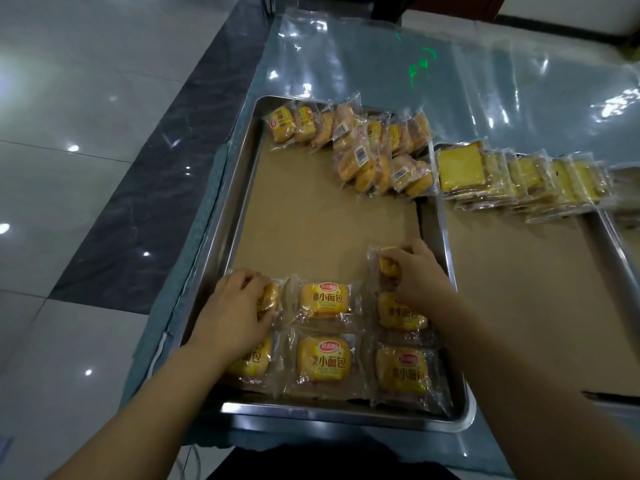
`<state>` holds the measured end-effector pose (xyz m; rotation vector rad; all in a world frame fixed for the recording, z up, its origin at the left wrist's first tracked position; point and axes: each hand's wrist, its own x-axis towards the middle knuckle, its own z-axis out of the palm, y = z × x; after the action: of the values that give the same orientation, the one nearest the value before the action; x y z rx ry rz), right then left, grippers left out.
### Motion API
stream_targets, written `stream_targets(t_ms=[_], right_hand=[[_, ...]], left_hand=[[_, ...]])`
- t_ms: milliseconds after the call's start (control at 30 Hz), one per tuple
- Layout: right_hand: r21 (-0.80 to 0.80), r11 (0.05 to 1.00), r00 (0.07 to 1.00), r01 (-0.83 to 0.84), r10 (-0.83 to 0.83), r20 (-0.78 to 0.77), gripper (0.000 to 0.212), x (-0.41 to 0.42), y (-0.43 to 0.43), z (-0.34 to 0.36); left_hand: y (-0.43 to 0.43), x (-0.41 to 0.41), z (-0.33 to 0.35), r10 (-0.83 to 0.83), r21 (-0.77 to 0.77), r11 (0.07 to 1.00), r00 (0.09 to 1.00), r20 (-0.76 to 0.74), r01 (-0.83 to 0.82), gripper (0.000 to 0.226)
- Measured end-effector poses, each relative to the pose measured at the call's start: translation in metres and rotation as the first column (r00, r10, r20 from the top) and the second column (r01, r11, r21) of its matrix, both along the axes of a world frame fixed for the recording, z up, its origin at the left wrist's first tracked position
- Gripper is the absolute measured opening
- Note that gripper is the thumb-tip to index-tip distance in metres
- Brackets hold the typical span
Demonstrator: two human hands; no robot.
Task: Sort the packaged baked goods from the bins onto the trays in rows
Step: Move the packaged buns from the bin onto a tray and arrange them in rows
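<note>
While the desk (346,64) is carrying the steel tray (329,412), with the far heap (363,150) lying well apart and obstructing nothing, I am judging the bread packets (325,358) light, soft and slippery-filmed; side holds are suiting them. My left grip (239,313) is pinching the second-row packet (272,299); my right grip (415,275) is clutching the third-row packet (384,265).

The left hand (239,306) covers most of its bun packet (270,296).

The table (495,459) has a crinkly clear plastic sheet (450,64) over it, with a steel tray (311,412) and a second tray (519,265) parked right next to each other on top.
</note>
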<state>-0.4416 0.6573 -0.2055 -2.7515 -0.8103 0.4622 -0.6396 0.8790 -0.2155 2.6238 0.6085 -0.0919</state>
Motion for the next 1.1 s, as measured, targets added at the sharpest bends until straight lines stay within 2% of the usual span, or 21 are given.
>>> stream_targets(t_ms=[133,267,367,533,633,733,833,900,1000,1100], right_hand=[[0.015,1.0,0.999,0.009,-0.008,-0.041,0.055,0.001,0.001,0.005],[0.211,0.976,0.996,0.053,-0.067,0.062,0.042,0.018,0.014,0.021],[0.253,0.966,0.988,0.058,-0.091,0.122,0.038,0.037,0.028,0.034],[0.333,0.943,0.978,0.005,-0.075,0.195,0.018,0.074,0.059,0.049],[0.349,0.936,0.987,0.049,-0.099,0.127,0.026,0.098,0.081,0.049],[0.268,0.957,0.991,0.113,-0.128,0.04,0.038,0.117,0.097,0.041],[0.245,0.956,0.986,0.161,-0.168,0.008,0.043,0.129,0.101,0.03],[0.266,0.949,0.983,0.171,-0.181,0.015,0.037,0.132,0.099,0.023],[0.293,0.939,0.982,0.178,-0.187,0.004,0.022,0.136,0.095,0.017],[0.321,0.925,0.979,0.201,-0.197,-0.045,0.018,0.141,0.089,0.015]], left_hand=[[0.004,0.009,0.009,0.022,0.017,1.0,0.999,0.033,-0.023,0.055],[0.015,0.041,0.023,0.033,-0.003,0.999,0.996,0.085,-0.033,0.045],[0.02,0.078,0.034,0.022,-0.09,0.996,0.995,0.101,-0.013,0.039],[0.023,0.158,0.048,-0.119,-0.134,0.981,0.984,0.133,0.137,0.034],[0.018,0.209,0.052,-0.103,-0.28,0.948,0.979,0.176,0.15,0.03],[0.012,0.255,0.048,-0.003,-0.445,0.89,0.978,0.211,0.099,0.026],[0.012,0.288,0.037,0.108,-0.469,0.883,0.978,0.179,-0.012,0.042],[0.013,0.3,0.028,0.118,-0.473,0.88,0.984,0.13,-0.043,0.046],[0.012,0.304,0.017,0.124,-0.518,0.854,0.987,0.104,-0.052,0.045],[0.017,0.295,0.012,0.121,-0.495,0.868,0.986,0.118,-0.047,0.037]])
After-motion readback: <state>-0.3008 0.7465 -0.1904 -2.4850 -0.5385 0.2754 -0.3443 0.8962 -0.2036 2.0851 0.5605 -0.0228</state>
